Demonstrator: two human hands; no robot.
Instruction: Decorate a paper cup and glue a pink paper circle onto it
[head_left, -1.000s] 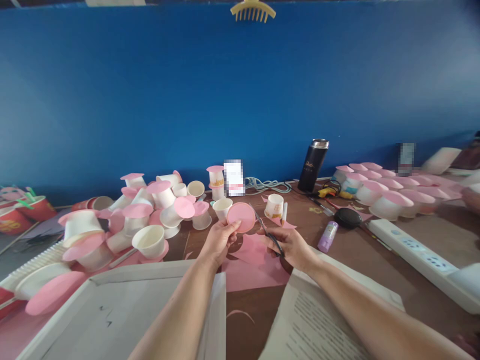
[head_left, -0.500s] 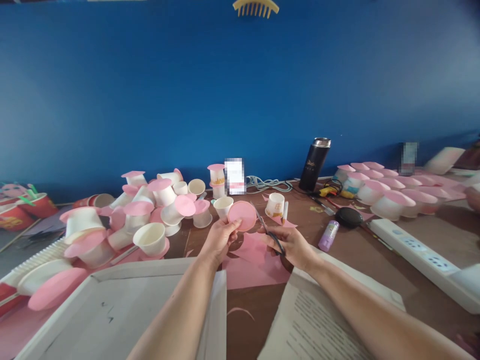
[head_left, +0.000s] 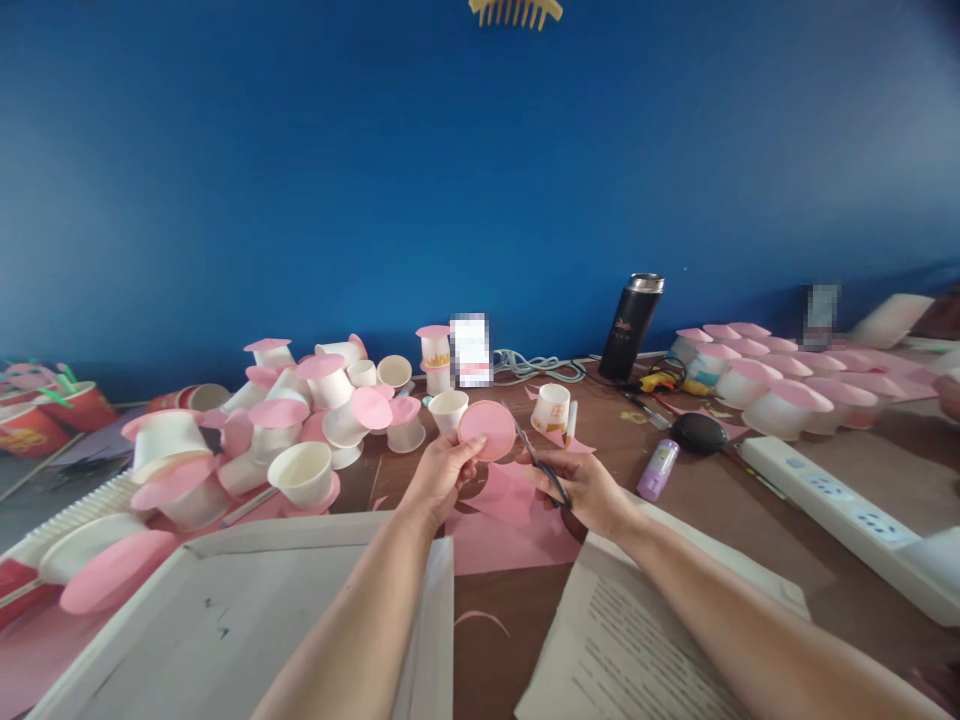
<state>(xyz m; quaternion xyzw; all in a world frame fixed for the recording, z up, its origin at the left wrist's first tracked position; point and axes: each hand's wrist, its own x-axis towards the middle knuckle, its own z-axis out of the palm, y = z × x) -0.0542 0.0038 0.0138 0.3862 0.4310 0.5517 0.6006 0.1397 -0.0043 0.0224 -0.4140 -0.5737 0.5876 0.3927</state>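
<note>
Between thumb and fingers, my left hand [head_left: 442,470] pinches a round pink paper disc [head_left: 487,428] by its lower left edge. My right hand [head_left: 581,490] grips a pair of scissors [head_left: 551,475] by the dark handles, its blades pointing up and left beside the disc's right edge. Whether the blades touch the paper I cannot tell. Below both hands lie pink paper sheets [head_left: 502,545] on the brown table. Just behind the disc stands a white paper cup [head_left: 448,410], and a printed paper cup [head_left: 551,408] is to its right.
Left, white cups topped with pink discs [head_left: 277,415] are heaped up. More such cups [head_left: 787,398] stand in rows at right. A black flask [head_left: 631,328], a purple glue stick [head_left: 657,470], a round black case [head_left: 698,433] and a power strip [head_left: 847,505] occupy the right side.
The disc and both hands hold nearly the same place and pose. The whole view has shifted very slightly; nothing was picked up or let go.
</note>
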